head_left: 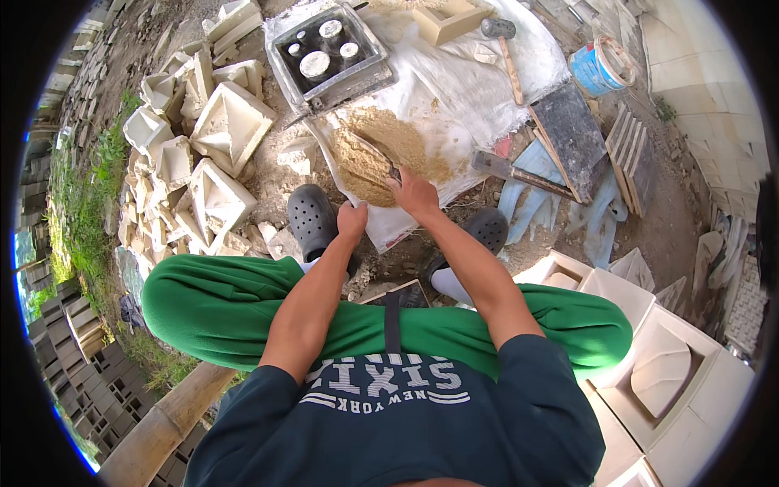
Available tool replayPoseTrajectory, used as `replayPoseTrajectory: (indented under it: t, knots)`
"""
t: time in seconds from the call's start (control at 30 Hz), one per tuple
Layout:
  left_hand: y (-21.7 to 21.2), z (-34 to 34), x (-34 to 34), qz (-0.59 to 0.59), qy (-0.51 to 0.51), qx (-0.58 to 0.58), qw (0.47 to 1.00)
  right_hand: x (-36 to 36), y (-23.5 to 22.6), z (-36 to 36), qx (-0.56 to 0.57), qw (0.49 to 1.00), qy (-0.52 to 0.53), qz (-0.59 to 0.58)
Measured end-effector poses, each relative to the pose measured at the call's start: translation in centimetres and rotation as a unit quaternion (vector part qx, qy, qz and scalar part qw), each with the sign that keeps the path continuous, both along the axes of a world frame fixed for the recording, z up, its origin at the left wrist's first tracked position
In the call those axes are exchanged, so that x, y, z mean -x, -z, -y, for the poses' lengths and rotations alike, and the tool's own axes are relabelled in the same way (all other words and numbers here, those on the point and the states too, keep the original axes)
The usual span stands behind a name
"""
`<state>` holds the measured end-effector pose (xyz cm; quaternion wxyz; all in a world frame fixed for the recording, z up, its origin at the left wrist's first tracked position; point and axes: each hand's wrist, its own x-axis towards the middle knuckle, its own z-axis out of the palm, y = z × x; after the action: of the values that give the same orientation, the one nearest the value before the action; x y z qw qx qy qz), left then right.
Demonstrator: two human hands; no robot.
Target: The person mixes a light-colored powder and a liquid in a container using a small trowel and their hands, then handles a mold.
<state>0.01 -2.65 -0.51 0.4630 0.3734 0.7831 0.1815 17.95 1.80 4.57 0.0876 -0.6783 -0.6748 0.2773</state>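
My right hand point(414, 193) is closed round the handle of a trowel point(372, 149), whose blade lies in a heap of tan sand point(357, 172). The sand rests on a white woven sheet point(442, 97) spread on the ground before me. Near the heap's front left side, my left hand point(351, 219) is closed on the edge of that sheet. Beyond the sand, at the sheet's far left, sits a dark square mould point(377, 61) with several round, pale-topped pieces in it.
A mallet point(508, 58) and a tan frame point(442, 23) lie on the sheet. Broken pale mould pieces point(231, 122) pile up at left. Dark boards point(572, 130) and a blue bucket point(596, 69) stand at right. Pale block moulds point(682, 365) sit beside my right knee.
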Motion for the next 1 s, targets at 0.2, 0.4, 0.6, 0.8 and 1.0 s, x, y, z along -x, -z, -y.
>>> replayPoseTrajectory:
  t: [0.2,0.4,0.6,0.8,1.0]
  knots:
    - [-0.6,-0.8,-0.6,-0.04,0.011,-0.007,0.999,-6.9,-0.5,-0.9,-0.03,0.998,0.03,-0.052]
    - [0.6,-1.0,0.0,-0.053,-0.061,-0.041,0.996,-20.2,-4.4,-0.2,-0.023,0.991,0.071,0.112]
    - [-0.2,-0.9,-0.4,-0.041,-0.065,-0.033,0.996,-29.1,-4.3,5.0,0.13,0.956,0.254,0.067]
    - [0.7,-0.8,0.6,-0.023,-0.11,-0.046,0.993,-31.9,-3.7,8.5,0.166,0.941,0.255,0.144]
    - [0.6,-1.6,-0.4,-0.024,-0.099,-0.048,0.994,-33.7,-4.3,10.5,0.291,0.842,0.333,0.308]
